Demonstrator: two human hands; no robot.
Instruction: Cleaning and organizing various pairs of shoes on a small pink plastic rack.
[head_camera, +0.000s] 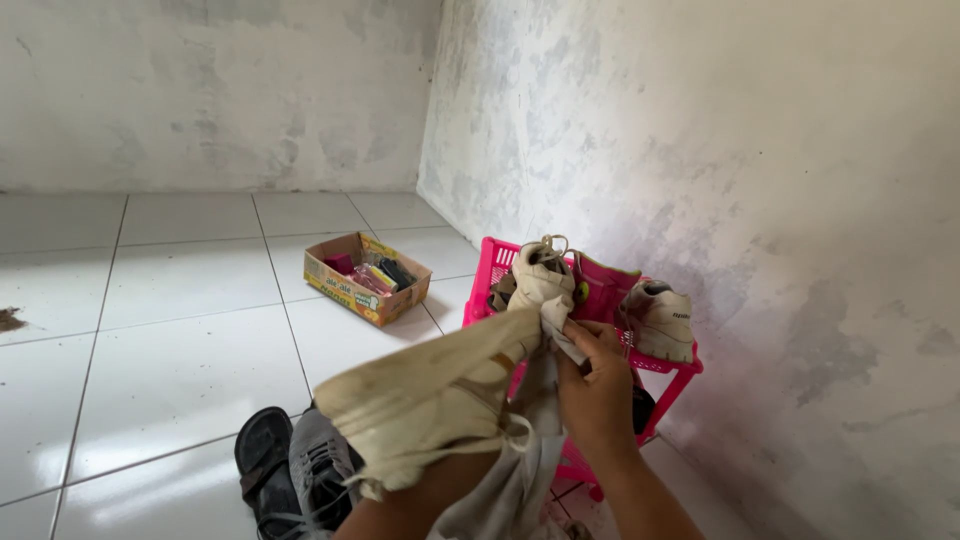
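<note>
A dirty cream shoe is held up in front of me, sole side towards the camera. My left forearm runs up into it, so my left hand is hidden inside the shoe and carries it. My right hand pinches a white cloth against the end of the shoe nearest the rack. The rest of the cloth hangs down below the shoe.
A pink plastic rack stands against the right wall and holds a white shoe and a cream shoe. An open cardboard box of small items sits on the white tiles. A black sandal and a grey sneaker lie near my legs.
</note>
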